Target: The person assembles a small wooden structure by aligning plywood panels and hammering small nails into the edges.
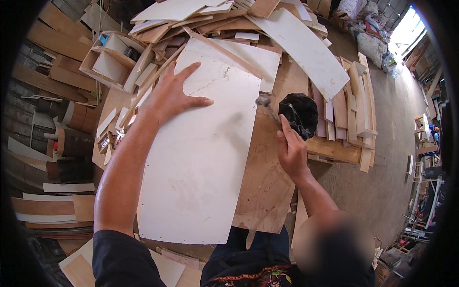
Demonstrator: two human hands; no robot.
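A large white panel [201, 158] lies in front of me, with small dark nail-like dots along its edges. My left hand [177, 93] rests on its upper left part, palm down, thumb and fingers spread apart. In my right hand [293, 150] is a hammer [272, 114], gripped by its handle. The hammer's head, slightly blurred, is over the panel's right edge near its upper corner. Just beyond that hand sits a crumpled black plastic bag [301, 112]. Under the panel a brown wooden board [265, 191] shows on the right.
Offcuts are heaped at the far side, with a long white board [306, 52] slanting right. Wooden strips [354, 100] are stacked on the right. An open wooden box [112, 62] stands far left. Curved panels [52, 208] lie along the left; sacks [370, 45] are at the back right.
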